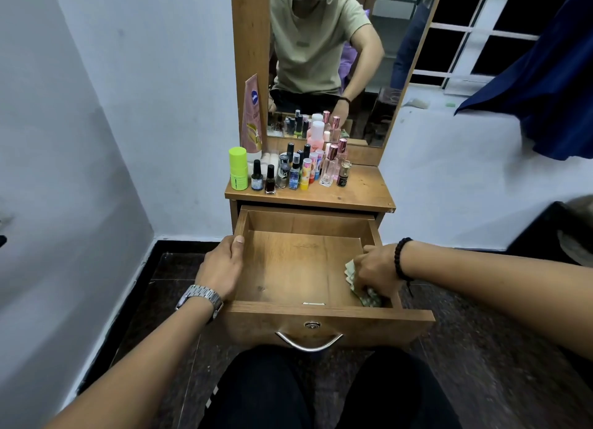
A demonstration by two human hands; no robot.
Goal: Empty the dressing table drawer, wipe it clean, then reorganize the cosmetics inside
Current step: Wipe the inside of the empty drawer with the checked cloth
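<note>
The wooden drawer [288,268] of the dressing table is pulled out towards me and holds no cosmetics. My left hand [221,268] grips its left side wall, thumb over the rim. Inside the drawer's near right corner, my right hand [378,273] presses a crumpled pale green cloth [364,292] against the bottom. Several cosmetics stand on the tabletop [362,191]: a lime green bottle [238,168], nail polish bottles [270,180], a clear perfume bottle [329,167] and a tall pink tube [252,117] leaning on the mirror frame.
A mirror [324,59] rises behind the tabletop. The drawer front carries a metal handle [308,342] and a lock. White walls close in on the left and behind. A dark blue cloth [545,91] hangs at the upper right. My knees are under the drawer.
</note>
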